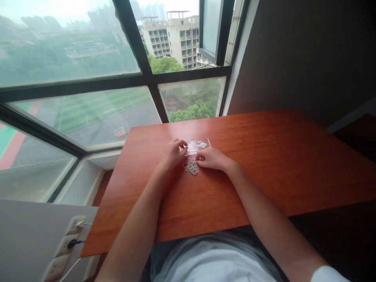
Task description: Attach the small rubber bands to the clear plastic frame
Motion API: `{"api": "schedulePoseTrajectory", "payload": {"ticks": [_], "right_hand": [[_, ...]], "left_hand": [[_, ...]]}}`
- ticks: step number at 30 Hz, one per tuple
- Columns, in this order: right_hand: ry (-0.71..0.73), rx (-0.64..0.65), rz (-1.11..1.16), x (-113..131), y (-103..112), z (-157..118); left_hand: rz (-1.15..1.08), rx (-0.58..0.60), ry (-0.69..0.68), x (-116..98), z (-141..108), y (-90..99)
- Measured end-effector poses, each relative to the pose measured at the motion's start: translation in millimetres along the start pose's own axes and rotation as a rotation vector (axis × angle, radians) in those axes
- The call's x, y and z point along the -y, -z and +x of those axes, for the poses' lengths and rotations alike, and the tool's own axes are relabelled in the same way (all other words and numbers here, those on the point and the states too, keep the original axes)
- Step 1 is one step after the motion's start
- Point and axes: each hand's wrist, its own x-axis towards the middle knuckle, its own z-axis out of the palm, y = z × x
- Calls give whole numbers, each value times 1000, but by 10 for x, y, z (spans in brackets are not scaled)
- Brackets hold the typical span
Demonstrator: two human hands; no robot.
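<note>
Between left hand point(173, 154) and right hand point(214, 158): clear case point(192, 148), pale rings point(192, 167)
Left hand curled at case's side, right hand curled beside rings; grip of either cannot be determined

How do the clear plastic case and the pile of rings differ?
The clear plastic case is see-through with straight edges; the pile of rings is made of pale, round loops. The case lies nearer the window, the pile of rings nearer the person's body. Both are on the reddish-brown table.

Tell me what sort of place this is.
Likely an upper-floor room, perhaps for study or work: a table stands by a large window that looks down on a sports field.
</note>
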Motion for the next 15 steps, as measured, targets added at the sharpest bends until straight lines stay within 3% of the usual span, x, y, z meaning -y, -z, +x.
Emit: {"api": "schedulePoseTrajectory", "payload": {"ticks": [10, 15], "right_hand": [[40, 31, 93, -33, 50, -36], [-43, 8, -33, -2, 61, -30]], "left_hand": [[-24, 1, -6, -12, 5, 10], [-26, -2, -12, 3, 2, 3]]}}
